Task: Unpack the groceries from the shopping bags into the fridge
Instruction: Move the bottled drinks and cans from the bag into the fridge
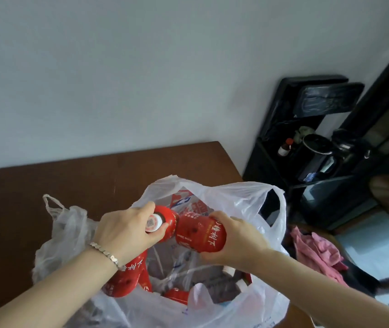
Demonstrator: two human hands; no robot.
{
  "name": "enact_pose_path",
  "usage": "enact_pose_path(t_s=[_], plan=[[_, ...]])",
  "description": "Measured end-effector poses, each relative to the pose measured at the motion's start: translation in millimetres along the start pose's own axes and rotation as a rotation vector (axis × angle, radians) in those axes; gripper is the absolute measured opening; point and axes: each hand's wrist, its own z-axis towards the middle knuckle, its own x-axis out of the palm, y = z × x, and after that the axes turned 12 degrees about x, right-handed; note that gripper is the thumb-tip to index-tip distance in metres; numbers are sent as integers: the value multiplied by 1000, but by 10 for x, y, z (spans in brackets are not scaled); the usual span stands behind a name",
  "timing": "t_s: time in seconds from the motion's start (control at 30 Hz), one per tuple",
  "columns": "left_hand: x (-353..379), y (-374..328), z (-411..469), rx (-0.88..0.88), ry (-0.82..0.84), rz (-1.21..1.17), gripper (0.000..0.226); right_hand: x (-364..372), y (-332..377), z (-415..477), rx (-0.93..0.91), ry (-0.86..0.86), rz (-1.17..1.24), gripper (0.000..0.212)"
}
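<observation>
A white plastic shopping bag (255,204) stands open on the brown table (94,176). My left hand (127,230) grips the white-capped top of a red bottle (168,222) above the bag's mouth. My right hand (238,240) holds a second red bottle (200,235) by its base, tilted so it touches the first one. Another red bottle (127,278) lies under my left wrist, and a further red one (177,295) sits lower in the bag among clear wrapped items. No fridge is in view.
A crumpled clear plastic bag (70,223) lies left of the shopping bag. A black shelf unit (307,138) with a small brown bottle (284,147) and a dark pot stands at right. Pink cloth (316,252) lies beside the table's right edge. A plain wall rises behind.
</observation>
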Motion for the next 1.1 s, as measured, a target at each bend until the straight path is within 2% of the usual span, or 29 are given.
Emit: enact_pose_path(t_s=[0.1, 0.2, 0.3, 0.37, 0.47, 0.57, 0.63, 0.73, 0.93, 1.07, 1.1], plan=[[-211, 5, 89, 136, -80, 44, 37, -249, 189, -240, 73, -109, -71, 77], [-407, -95, 124, 246, 3, 28, 44, -378, 329, -531, 194, -247, -145, 75], [-573, -219, 109, 454, -125, 6, 47, -412, 338, -902, 338, -338, -149, 82], [-632, -379, 60, 535, -124, -56, 45, -436, 285, -1206, 408, -381, -164, 79], [-782, -824, 20, 758, -196, -101, 45, -466, 114, -1802, 529, -450, -167, 73], [-890, -1446, -81, 939, -226, -152, 60, -439, -135, -2462, 676, -497, -152, 75], [-914, -1866, -182, 1030, -210, -172, 55, -396, -277, -2898, 785, -509, -153, 75], [-1046, -2663, -468, 1188, -292, -153, 52, -264, -555, -3725, 976, -541, -113, 71], [-1313, -4446, -1611, 1541, -260, -85, 42, 402, -1129, -5761, 1316, -610, -52, 67], [-1491, -5639, -2576, 1718, -214, -227, 38, 871, -1390, -7175, 1507, -614, -15, 69], [-1516, -5965, -2884, 1766, -144, -280, 39, 1004, -1438, -7550, 1578, -609, 2, 69]])
